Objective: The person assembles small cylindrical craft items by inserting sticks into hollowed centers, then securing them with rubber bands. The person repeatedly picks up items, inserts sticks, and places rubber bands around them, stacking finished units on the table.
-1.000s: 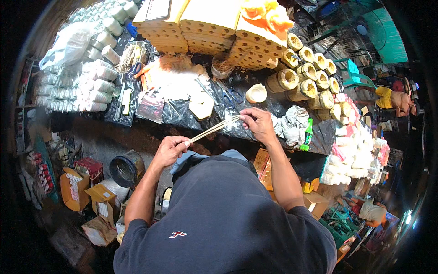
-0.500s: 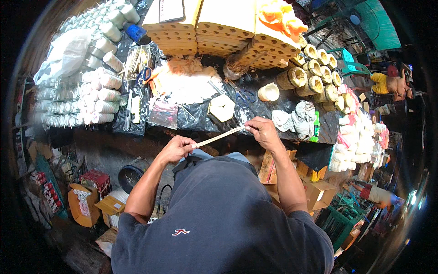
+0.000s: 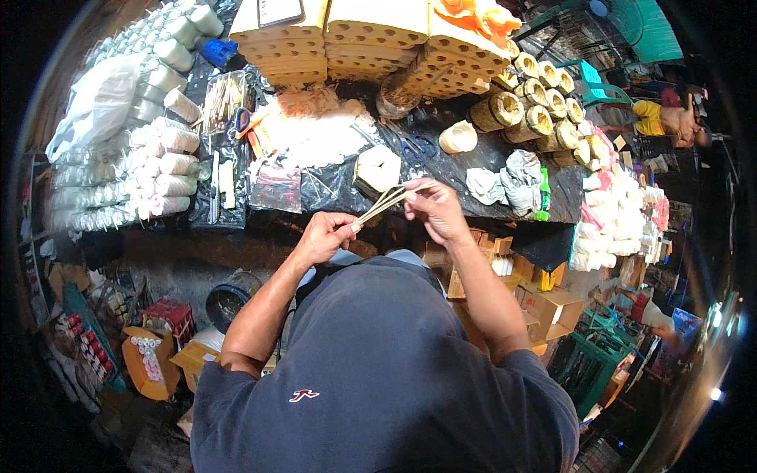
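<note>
My left hand [image 3: 325,236] is closed around the near end of a few thin pale bamboo strips [image 3: 383,202]. My right hand [image 3: 432,206] pinches their far ends, which fan apart slightly between the fingers. Both hands hover above the front edge of a table covered in black plastic [image 3: 339,189]. A hexagonal pale block [image 3: 377,168] lies on the plastic just beyond the strips.
Stacked tan perforated boards [image 3: 371,39] fill the back. Bamboo tube sections [image 3: 536,118] line the right, white wrapped rolls [image 3: 154,158] the left. Scissors [image 3: 418,146], a cream cup [image 3: 458,137], grey rags [image 3: 505,181] and a green bottle [image 3: 544,193] sit on the table. Cardboard boxes [image 3: 552,303] stand below.
The strips were held stretched out between my hands; now my right hand has turned and spread their far ends apart. The view has shifted slightly.
</note>
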The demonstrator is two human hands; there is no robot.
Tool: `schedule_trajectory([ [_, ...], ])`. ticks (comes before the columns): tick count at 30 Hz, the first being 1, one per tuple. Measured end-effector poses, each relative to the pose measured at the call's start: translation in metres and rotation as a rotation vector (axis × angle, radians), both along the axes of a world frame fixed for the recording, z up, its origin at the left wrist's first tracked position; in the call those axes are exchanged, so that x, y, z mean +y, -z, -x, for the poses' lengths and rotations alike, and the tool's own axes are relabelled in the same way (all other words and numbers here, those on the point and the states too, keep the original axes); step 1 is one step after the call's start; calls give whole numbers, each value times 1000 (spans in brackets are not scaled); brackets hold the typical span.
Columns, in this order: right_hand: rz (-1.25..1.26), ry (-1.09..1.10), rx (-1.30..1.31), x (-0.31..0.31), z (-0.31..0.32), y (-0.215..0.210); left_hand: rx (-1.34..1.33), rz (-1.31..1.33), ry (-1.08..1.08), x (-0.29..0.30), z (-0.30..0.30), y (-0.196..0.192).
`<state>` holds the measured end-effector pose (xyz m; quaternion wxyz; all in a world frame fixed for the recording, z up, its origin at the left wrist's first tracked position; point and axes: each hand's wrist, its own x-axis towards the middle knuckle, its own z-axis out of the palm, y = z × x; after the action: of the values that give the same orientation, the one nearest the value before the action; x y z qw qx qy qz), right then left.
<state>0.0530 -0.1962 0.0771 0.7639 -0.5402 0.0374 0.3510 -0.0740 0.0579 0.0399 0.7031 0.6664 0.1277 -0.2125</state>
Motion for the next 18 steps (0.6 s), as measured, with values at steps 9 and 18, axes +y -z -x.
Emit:
schedule_trajectory([
  [9,-132,347,-56,30,9,4,-18,61,-90,-13,3,-12],
  [18,-123,147,10,23,12,0,47,143,-117,-15,12,0],
])
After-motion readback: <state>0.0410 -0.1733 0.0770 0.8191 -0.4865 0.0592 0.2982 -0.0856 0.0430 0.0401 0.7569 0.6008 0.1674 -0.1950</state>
